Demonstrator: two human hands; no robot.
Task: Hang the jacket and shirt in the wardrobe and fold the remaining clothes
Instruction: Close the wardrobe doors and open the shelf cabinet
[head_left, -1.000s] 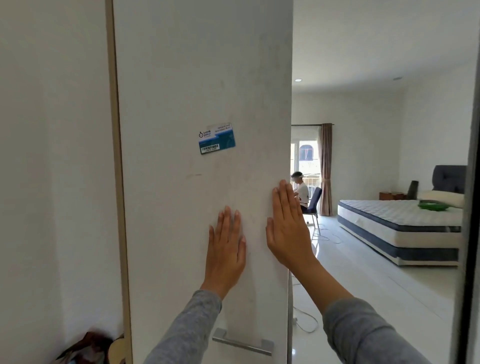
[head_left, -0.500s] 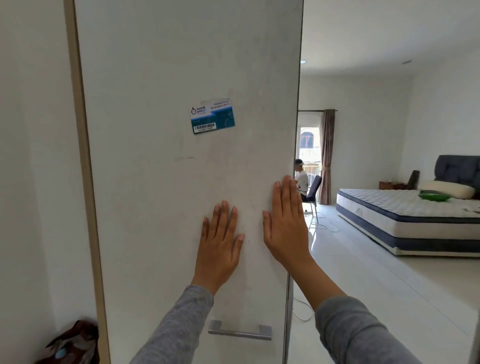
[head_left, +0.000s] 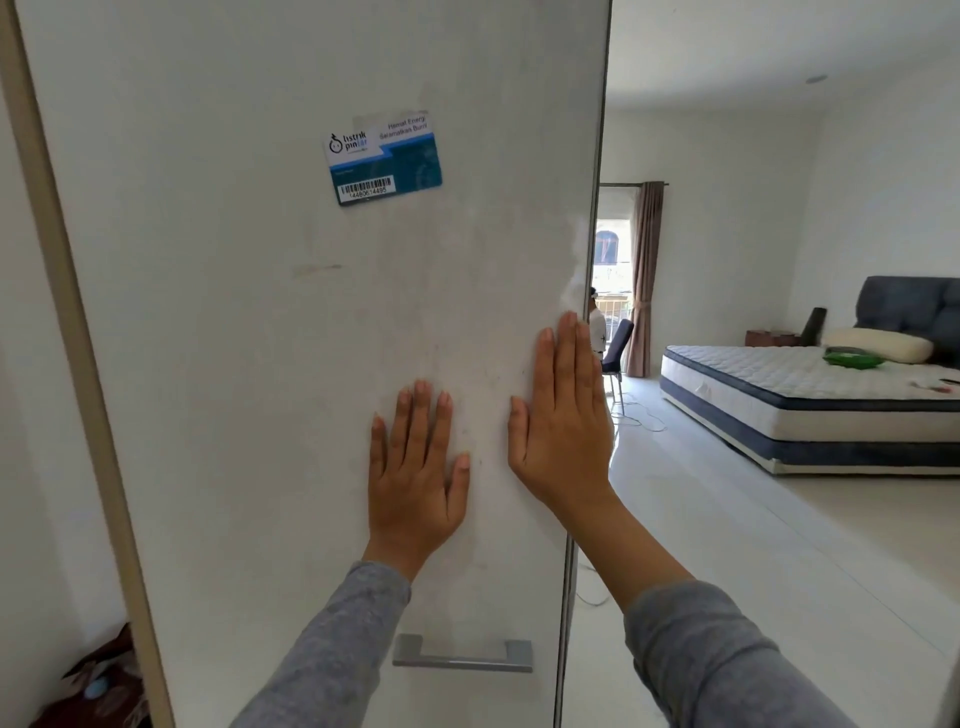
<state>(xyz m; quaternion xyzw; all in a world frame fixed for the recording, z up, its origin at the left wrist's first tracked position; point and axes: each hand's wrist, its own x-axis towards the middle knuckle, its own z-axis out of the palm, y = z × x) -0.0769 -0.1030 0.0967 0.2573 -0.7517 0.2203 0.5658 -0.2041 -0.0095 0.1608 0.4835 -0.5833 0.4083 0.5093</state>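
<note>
A white wardrobe door (head_left: 270, 364) fills the left and middle of the head view, with a blue card sticker (head_left: 383, 158) on it and a metal handle (head_left: 462, 656) near the bottom. My left hand (head_left: 415, 478) presses flat on the door with straight fingers. My right hand (head_left: 563, 431) lies flat beside it at the door's right edge. A dark patterned cloth (head_left: 98, 691) shows at the bottom left inside the wardrobe. No jacket or shirt is in sight.
To the right is an open tiled floor (head_left: 753, 545) and a bed (head_left: 810, 400) with a pillow and a green item (head_left: 852, 359) on it. A person sits on a chair (head_left: 618, 348) by a curtained window. Cables lie on the floor.
The door has swung further left and now takes up more of the view. Both hands stay flat on it. The view has shifted so more of the bed shows.
</note>
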